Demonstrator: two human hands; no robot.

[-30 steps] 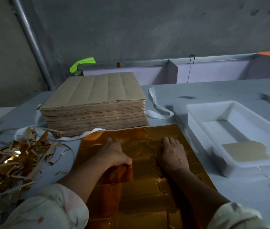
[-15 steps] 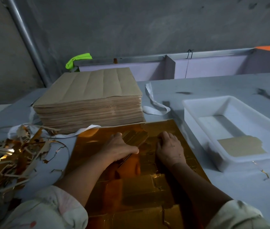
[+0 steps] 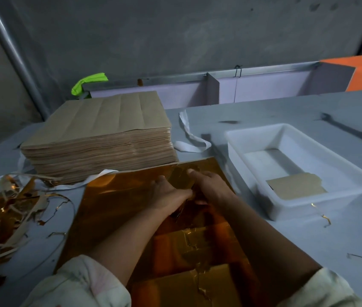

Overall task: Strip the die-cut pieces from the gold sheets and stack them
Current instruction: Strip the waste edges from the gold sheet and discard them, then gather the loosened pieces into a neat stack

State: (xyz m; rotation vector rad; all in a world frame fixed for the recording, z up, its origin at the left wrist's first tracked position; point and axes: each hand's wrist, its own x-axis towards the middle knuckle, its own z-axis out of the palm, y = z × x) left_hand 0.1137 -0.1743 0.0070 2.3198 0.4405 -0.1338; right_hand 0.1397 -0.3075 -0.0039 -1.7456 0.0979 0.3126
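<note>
The gold sheet [image 3: 113,202] lies flat on the table [image 3: 286,251], just before the brown stack [image 3: 100,138]. The left hand [image 3: 169,192] presses it down, fingers straight. The right hand [image 3: 212,187] meets it, its grip unclear. It seems best to keep the sheet pinned and peel slowly along the cuts, so nothing tears.

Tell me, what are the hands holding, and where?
Cannot be told. Both the left hand and right hand lie on the gold sheet near its far edge; any pinch is hidden.

Single head camera, facing forward-down, close over table [image 3: 275,251].
</note>
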